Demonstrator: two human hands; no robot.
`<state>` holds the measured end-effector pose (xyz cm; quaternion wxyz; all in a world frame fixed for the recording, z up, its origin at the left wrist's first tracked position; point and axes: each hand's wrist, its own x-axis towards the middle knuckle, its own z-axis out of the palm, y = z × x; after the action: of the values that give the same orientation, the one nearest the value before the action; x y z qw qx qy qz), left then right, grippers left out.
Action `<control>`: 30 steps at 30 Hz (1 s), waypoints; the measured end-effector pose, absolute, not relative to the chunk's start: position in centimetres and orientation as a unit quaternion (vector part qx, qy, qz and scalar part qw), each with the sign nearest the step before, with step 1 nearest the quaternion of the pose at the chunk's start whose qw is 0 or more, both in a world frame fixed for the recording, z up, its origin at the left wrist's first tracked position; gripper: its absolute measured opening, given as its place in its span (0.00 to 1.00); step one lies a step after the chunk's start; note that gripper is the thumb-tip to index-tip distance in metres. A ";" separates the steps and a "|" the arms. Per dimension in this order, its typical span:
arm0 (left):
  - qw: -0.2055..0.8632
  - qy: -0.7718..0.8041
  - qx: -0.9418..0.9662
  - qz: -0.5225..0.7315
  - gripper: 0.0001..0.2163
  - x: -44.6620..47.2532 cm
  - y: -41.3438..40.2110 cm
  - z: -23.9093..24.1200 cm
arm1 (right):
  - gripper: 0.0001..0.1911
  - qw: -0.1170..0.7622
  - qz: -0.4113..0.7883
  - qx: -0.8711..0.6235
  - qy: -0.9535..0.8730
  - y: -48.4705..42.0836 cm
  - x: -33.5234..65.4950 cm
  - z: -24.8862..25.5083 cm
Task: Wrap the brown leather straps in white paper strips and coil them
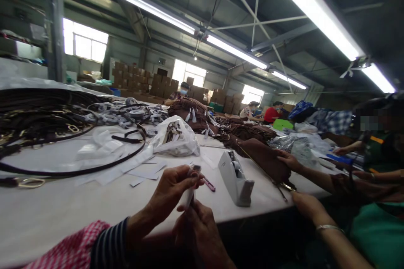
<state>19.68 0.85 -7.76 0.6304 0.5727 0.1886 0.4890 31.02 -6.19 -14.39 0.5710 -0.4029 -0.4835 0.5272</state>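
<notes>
Table (63, 214) white, strap-littered; strip lights (235, 51) overhead; left hand (170, 191), right hand (203, 229) grip pinching tag (190, 194).

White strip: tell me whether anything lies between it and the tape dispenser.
Yes: a small pink-handled tool lies on the table between the white strip, held in the left hand and right hand, and the tape dispenser.

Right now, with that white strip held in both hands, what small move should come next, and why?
Probably I'd free the right hand and reach for the tape dispenser. The left hand pinches the top of the white strip, the right only holds its lower end, and the dispenser stands close by on the table.
</notes>
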 end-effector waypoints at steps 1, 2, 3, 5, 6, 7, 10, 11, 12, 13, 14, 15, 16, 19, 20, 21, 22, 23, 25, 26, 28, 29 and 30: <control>0.609 0.189 0.591 0.494 0.08 19.9 1.1 -8.0 | 0.28 0.563 0.545 -0.395 -0.480 -6.3 31.0 -14.3; 0.589 0.191 0.606 0.499 0.08 20.1 1.4 -8.0 | 0.29 0.555 0.562 -0.387 -0.476 -6.4 31.0 -14.1; 0.574 0.196 0.615 0.505 0.08 20.3 1.7 -8.0 | 0.29 0.549 0.577 -0.380 -0.471 -6.4 31.0 -14.0; 0.558 0.206 0.617 0.516 0.08 20.6 2.3 -7.9 | 0.31 0.542 0.600 -0.368 -0.459 -6.3 30.8 -13.9; 0.554 0.210 0.617 0.518 0.08 20.6 2.7 -7.9 | 0.32 0.543 0.605 -0.367 -0.453 -6.1 30.7 -13.8; 0.550 0.212 0.621 0.518 0.08 20.6 3.1 -7.9 | 0.33 0.545 0.607 -0.369 -0.445 -5.9 30.5 -13.7; 0.466 0.211 0.681 0.524 0.10 19.8 4.7 -8.7 | 0.36 0.553 0.601 -0.388 -0.427 -5.3 29.8 -13.5; 0.405 0.193 0.725 0.522 0.10 19.3 5.2 -9.1 | 0.37 0.555 0.597 -0.394 -0.424 -5.0 29.6 -13.4; 0.334 0.161 0.777 0.508 0.10 18.8 5.7 -9.5 | 0.37 0.554 0.595 -0.400 -0.424 -4.8 29.5 -13.4; 0.261 0.121 0.827 0.484 0.10 18.3 6.2 -10.0 | 0.37 0.550 0.594 -0.404 -0.426 -4.6 29.5 -13.3; 0.195 0.082 0.867 0.452 0.10 17.7 6.6 -10.4 | 0.37 0.545 0.592 -0.408 -0.431 -4.5 29.6 -13.3; 0.144 0.051 0.895 0.420 0.10 17.3 6.9 -10.7 | 0.36 0.541 0.589 -0.414 -0.435 -4.4 29.9 -13.2; 0.111 0.034 0.911 0.396 0.11 17.0 7.1 -11.0 | 0.35 0.535 0.583 -0.423 -0.440 -4.4 30.3 -13.0; 0.104 0.036 0.925 0.364 0.14 16.5 7.4 -11.5 | 0.26 0.508 0.560 -0.468 -0.458 -4.5 32.3 -11.9; 0.121 0.034 0.926 0.357 0.15 16.5 7.4 -11.6 | 0.22 0.491 0.555 -0.486 -0.463 -4.5 33.0 -11.2; 0.140 0.030 0.924 0.355 0.15 16.5 7.3 -11.6 | 0.19 0.474 0.552 -0.504 -0.465 -4.6 33.7 -10.5; 0.157 0.027 0.921 0.355 0.15 16.5 7.2 -11.6 | 0.16 0.460 0.550 -0.521 -0.463 -4.6 34.3 -9.7; 0.171 0.024 0.919 0.355 0.14 16.6 7.0 -11.7 | 0.15 0.450 0.545 -0.538 -0.459 -4.6 34.9 -8.8; 0.189 0.027 0.915 0.355 0.12 16.7 6.7 -11.8 | 0.19 0.437 0.529 -0.570 -0.452 -4.5 35.7 -7.3; 0.195 0.032 0.915 0.353 0.10 16.7 6.6 -11.9 | 0.22 0.429 0.518 -0.583 -0.456 -4.4 36.1 -6.6; 0.196 0.056 0.918 0.341 0.08 16.9 6.4 -12.3 | 0.24 0.406 0.488 -0.603 -0.483 -4.1 36.7 -5.5; 0.192 0.075 0.919 0.336 0.09 17.0 6.3 -12.4 | 0.22 0.393 0.471 -0.609 -0.502 -4.0 37.1 -5.1; 0.190 0.094 0.921 0.328 0.10 17.0 6.3 -12.6 | 0.20 0.382 0.454 -0.614 -0.520 -3.8 37.4 -4.8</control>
<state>17.00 6.26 -12.57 0.1902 0.9207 0.0936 0.3278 37.44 -3.79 -4.77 0.3816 -0.6143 -0.5202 0.4542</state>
